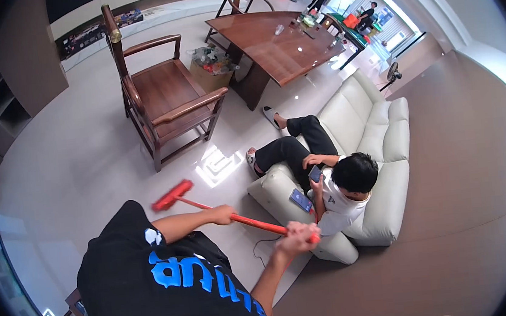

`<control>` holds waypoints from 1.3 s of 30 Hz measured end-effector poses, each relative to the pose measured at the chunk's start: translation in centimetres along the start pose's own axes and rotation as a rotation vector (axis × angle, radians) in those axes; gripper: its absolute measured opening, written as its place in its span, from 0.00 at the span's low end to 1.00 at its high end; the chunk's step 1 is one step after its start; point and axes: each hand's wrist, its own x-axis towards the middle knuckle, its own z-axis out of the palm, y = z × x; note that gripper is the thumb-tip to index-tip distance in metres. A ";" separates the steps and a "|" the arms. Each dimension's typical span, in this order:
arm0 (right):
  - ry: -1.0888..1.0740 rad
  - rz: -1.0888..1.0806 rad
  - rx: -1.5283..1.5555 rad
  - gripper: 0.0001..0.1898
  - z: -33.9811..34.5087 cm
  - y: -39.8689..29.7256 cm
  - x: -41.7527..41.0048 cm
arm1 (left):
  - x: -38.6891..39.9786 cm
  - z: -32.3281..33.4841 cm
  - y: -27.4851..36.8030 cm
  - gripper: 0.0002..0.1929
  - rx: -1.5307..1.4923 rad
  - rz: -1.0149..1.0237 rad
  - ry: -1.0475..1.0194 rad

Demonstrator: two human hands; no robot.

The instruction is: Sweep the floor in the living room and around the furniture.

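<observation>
A red broom (172, 196) with a long orange-red handle runs slantwise in front of me, its head at the pale tiled floor (110, 144). My left hand (223, 214) grips the handle partway along. Around the end of the handle, near the arm of a sofa, my right hand (298, 236) is closed; it looks slightly blurred. Left of the sofa arm, a thin dark cable (258, 248) lies on the floor.
On the white leather sofa (401, 180) a person (355, 173) sits holding a smartphone (315, 174); another phone (301, 200) rests on its arm. Beyond stand a wooden armchair (168, 86), a cardboard box (210, 73) of waste and a wooden table (260, 38). Two people are farther back.
</observation>
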 end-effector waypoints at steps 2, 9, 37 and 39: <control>-0.073 0.058 0.061 0.16 0.6 4.3 -1.9 | -2.8 -1.1 -4.4 0.09 0.047 -0.128 0.032; -0.382 0.338 0.000 0.14 4.0 7.3 -8.9 | -11.3 -4.2 -13.7 0.09 0.122 -0.337 0.237; -0.257 0.376 -0.015 0.12 2.3 7.5 -6.4 | -8.5 -2.7 -12.4 0.10 0.077 -0.368 0.217; -0.264 0.383 -0.016 0.12 2.1 7.6 -6.4 | -8.5 -2.8 -12.0 0.10 0.081 -0.372 0.204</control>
